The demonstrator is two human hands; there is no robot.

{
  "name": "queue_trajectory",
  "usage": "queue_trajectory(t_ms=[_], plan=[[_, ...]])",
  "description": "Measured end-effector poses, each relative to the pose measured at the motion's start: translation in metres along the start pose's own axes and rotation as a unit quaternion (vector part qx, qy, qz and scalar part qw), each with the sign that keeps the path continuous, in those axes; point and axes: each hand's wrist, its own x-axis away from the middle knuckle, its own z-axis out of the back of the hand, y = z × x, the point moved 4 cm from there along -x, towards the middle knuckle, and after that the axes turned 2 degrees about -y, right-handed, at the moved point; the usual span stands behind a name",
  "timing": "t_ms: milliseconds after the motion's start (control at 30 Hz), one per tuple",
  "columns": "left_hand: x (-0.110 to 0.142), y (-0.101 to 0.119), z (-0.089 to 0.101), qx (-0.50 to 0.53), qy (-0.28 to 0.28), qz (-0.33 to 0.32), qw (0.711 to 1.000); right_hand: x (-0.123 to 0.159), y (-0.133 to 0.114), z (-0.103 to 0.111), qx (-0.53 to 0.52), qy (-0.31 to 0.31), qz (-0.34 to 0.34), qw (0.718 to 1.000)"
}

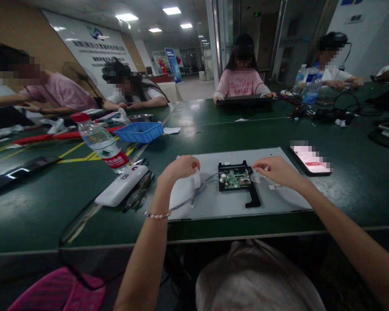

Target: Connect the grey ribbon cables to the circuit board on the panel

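Note:
In the head view, a pale flat panel (207,207) lies before me on the table. On it rests a black plastic bracket (253,198) with a green circuit board (235,180) in it. Thin grey cables (197,192) run left from the board. My left hand (183,167), left of the bracket, pinches a white strip (197,178) that hangs from the fingertips. My right hand (272,168) has thumb and finger pinched at the bracket's upper right corner. A small pale piece (255,177) shows just under them; whether they hold it is unclear.
To the left are a white power bank (121,185), glasses (138,192), a water bottle (102,144) and a blue tray (139,131). A lit phone (311,160) lies right of the panel. Several people sit around the table; one across holds a dark panel (246,99).

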Motion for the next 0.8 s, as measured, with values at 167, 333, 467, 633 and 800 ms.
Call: queue_trajectory(t_ms=[167, 333, 467, 633, 800], plan=[[0.037, 0.007, 0.032, 0.153, 0.073, 0.012, 0.985, 0.004, -0.002, 0.011, -0.008, 0.023, -0.012, 1.000], [0.066, 0.016, 0.036, 0.267, 0.108, 0.038, 0.957, 0.019, -0.036, 0.017, -0.025, 0.087, -0.016, 0.996], [0.061, 0.020, 0.003, 0.234, 0.071, 0.080, 0.966, 0.027, -0.077, -0.003, -0.059, 0.105, 0.007, 0.993], [0.056, 0.015, -0.028, 0.181, 0.067, 0.098, 0.976, 0.024, -0.117, -0.032, -0.048, 0.058, 0.066, 0.995], [0.078, 0.028, -0.025, 0.171, 0.242, 0.097, 0.950, 0.018, -0.138, -0.047, -0.021, 0.040, 0.094, 0.995]])
